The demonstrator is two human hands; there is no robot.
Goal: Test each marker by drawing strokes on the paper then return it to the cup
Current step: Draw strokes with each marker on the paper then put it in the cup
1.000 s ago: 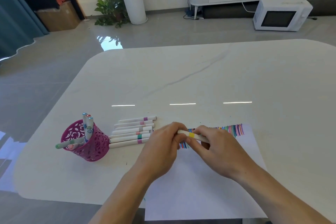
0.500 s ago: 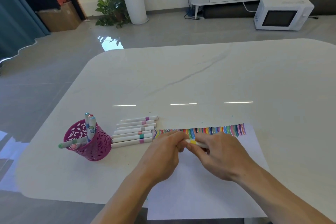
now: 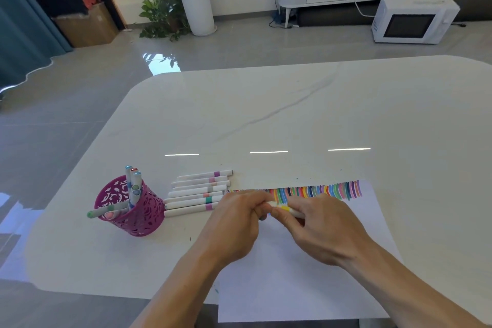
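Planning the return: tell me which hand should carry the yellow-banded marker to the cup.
Left, likely: the left hand grips the marker, and the cup stands on its side of the paper.

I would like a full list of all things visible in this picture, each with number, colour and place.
table: one, white marble, centre
paper: one, white, under the hands
strokes: one row, many colours, paper's far edge
cup: one, magenta, table's left
markers in cup: several, white, coloured caps
loose markers: about seven, white, between cup and paper
yellow-banded marker: one, white, held over the paper
microwave: one, white, floor, far right
plants: two, green, floor, far left
left hand: one, grips the yellow-banded marker
right hand: one, grips the same marker
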